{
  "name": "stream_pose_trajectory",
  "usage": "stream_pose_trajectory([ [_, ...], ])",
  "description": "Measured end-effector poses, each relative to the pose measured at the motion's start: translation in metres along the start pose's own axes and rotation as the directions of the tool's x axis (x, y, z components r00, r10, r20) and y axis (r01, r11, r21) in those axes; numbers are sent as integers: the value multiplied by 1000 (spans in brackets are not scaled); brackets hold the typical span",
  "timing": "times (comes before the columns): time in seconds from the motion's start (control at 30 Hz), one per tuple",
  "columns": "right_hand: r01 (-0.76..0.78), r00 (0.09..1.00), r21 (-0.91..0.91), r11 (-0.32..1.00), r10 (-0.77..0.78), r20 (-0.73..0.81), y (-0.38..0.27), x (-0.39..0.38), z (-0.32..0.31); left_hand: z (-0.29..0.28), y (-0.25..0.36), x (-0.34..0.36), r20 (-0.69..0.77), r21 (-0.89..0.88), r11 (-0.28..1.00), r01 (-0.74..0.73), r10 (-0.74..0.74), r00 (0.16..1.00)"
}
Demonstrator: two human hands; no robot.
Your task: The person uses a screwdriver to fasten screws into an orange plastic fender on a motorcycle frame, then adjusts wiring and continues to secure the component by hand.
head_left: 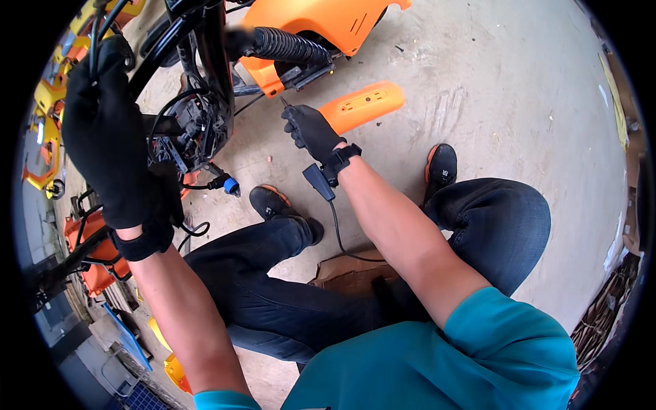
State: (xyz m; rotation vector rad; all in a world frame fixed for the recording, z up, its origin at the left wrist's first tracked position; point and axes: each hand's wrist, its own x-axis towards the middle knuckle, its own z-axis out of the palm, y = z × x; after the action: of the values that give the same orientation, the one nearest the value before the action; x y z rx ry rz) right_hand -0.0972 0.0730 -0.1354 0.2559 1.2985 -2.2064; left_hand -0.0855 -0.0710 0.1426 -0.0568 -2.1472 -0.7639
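Note:
My left hand [106, 137], in a black glove, is raised at the left beside the black frame [205, 41] of a scooter-like vehicle. Its fingers close around thin black cables [94, 41]. In the middle, my right hand [311, 130], also gloved, is closed with a short thin metal tip [283, 102] sticking out past the fingers; the rest of that tool is hidden in the fist. Just beyond it are an orange body panel [314, 17] and a black coil-spring shock [290, 48]. An orange slotted cover [369, 106] lies on the floor beside my right hand.
A bundle of wires and connectors [195, 126] hangs from the frame, with a blue-ended connector [231, 186] below. A black box on a cord [318, 182] dangles under my right wrist. Cardboard [352, 270] lies between my legs. Yellow and orange parts [51, 147] stand along the left.

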Motion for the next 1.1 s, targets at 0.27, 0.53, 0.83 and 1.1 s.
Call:
stream_pose_trajectory([
  [0.27,-1,1000,161,987,3,-15,7,22,3,1,-49,19,117,259,964,-57,27,993],
  [0.53,-19,1000,214,977,16,14,11,30,-2,-11,-64,29,403,506,781,-365,160,901],
  [0.83,-328,934,608,723,150,324,20,42,-6,-15,-64,32,438,535,749,-390,149,886],
  [1.1,-466,849,691,553,60,524,31,56,-13,-10,-66,32,388,493,797,-349,157,908],
])
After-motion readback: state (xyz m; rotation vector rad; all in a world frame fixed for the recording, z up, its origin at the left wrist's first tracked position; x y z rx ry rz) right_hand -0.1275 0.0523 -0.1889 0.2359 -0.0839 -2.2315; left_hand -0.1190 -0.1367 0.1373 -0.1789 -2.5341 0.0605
